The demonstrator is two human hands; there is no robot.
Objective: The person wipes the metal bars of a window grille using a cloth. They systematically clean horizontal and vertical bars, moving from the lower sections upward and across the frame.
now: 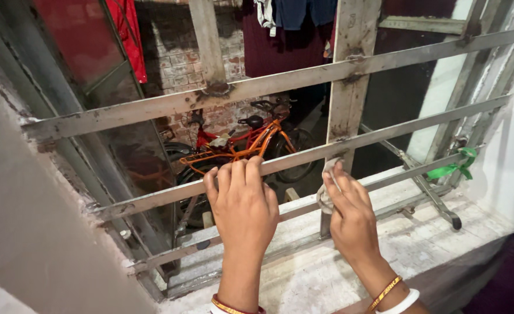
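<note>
The flat metal bar [303, 156] of the window grille is gripped by the left hand [242, 203]; a grey cloth [327, 186] is clamped against it by the right hand [350, 212]. Firm, even pressure along the bar is advised.

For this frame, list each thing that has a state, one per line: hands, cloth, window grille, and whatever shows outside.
Left hand: fingers hooked over a grille bar, holding it.
Right hand: pressing a cloth against the bar.
Cloth: crumpled, held at the bar.
Grille bar: dull, stained, fixed across the window.
Green ribbon: tied on a lower bar.
Orange bicycle: upright, parked outside.
Clothes: hanging.
</note>
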